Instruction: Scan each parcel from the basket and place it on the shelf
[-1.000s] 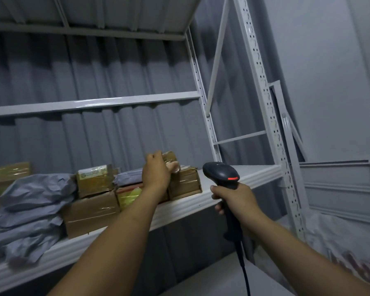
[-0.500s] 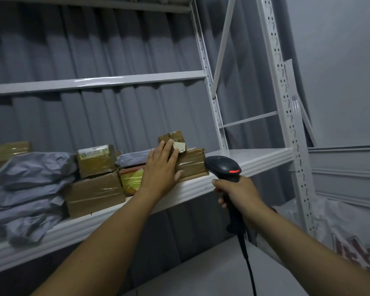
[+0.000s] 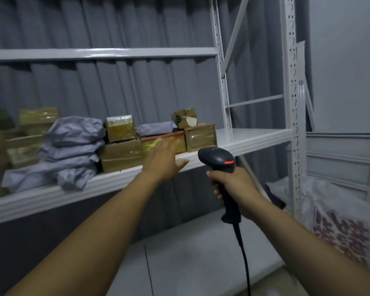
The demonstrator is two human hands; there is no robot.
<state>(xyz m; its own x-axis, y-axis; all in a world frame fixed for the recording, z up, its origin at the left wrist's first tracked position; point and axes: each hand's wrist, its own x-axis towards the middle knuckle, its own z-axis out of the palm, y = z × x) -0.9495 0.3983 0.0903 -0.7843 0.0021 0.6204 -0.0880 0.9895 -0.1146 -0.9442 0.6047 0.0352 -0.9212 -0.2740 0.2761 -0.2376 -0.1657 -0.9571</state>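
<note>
Nearest, a lower shelf board [image 3: 190,259] is being crossed by a black cable [image 3: 245,257] that is hanging from the scanner's handle. The scanner [image 3: 216,158] is being gripped upright by the right hand [image 3: 236,185], its fingers [image 3: 216,192] wrapped tightly round the handle, and a red light is being shown on its head. To the right, a white plastic sack [image 3: 340,221] with red print is being seen beside the rack's upright post. Left of the scanner and slightly farther, the left hand [image 3: 161,161] is being held out empty in front of the shelf [image 3: 256,138] edge, its fingers spread wide and blurred. Whether the edge is being touched cannot be told. Beyond, the parcels are being carried by the shelf. A small taped box [image 3: 185,118] is sitting on a larger brown box [image 3: 200,136] at the right end of the row. Left of these, a grey mailer bag [image 3: 156,127] is lying on a red-edged box [image 3: 169,138], followed by two stacked cartons [image 3: 121,154] and a pile of grey bags [image 3: 73,146].
</note>
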